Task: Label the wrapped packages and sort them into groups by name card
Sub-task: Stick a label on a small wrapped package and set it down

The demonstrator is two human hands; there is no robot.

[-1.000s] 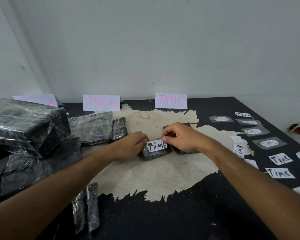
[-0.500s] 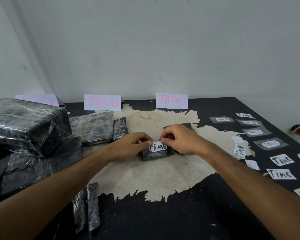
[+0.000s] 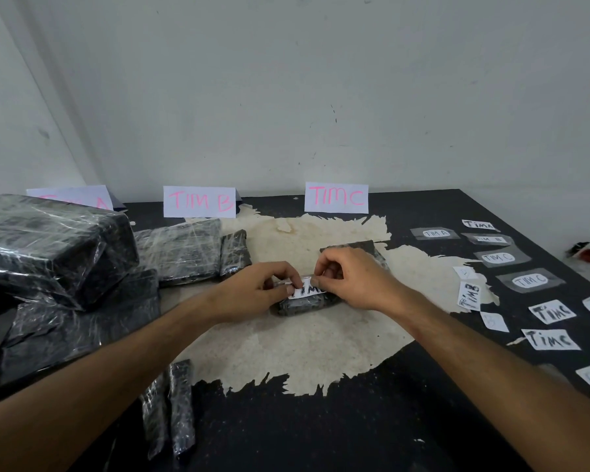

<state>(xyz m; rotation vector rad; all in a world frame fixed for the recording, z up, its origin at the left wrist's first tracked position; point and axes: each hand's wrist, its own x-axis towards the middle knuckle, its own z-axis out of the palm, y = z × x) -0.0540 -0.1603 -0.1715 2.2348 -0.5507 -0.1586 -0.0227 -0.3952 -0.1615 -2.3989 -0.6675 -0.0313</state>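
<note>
Plastic-wrapped and dark, the small package (image 3: 304, 304) lies flat on the worn pale patch of the black surface (image 3: 321, 434), and both hands meet on top of it. In the head view, the left hand (image 3: 252, 287) has its fingers curled and its fingertips (image 3: 295, 286) pinching the left end of a white label (image 3: 309, 289) reading "TIM" (the last letter is covered). The right hand (image 3: 351, 277) pinches the label's right end with thumb and forefinger, the other fingers curled above it. So each grip is closed on the label, which lies against the package's top face.

Just behind the right grip, partly hidden by it, lies another dark wrapped package (image 3: 355, 248). Left of the left grip, two flat wrapped packages (image 3: 181, 253) lie side by side before the "TIM B" name card (image 3: 199, 201). Farther left is a large wrapped bundle (image 3: 48, 247) stacked on others, half covering a third card (image 3: 72, 197). Beyond the grips, the "TIM C" name card (image 3: 336, 197) stands against the wall. Nearer the camera than the left grip lie two narrow wrapped pieces (image 3: 174, 407).

Right of the right grip, well apart, loose labels (image 3: 552, 338) are spread over the surface, some reading "TIM C", one "TIM B" (image 3: 469, 296).
</note>
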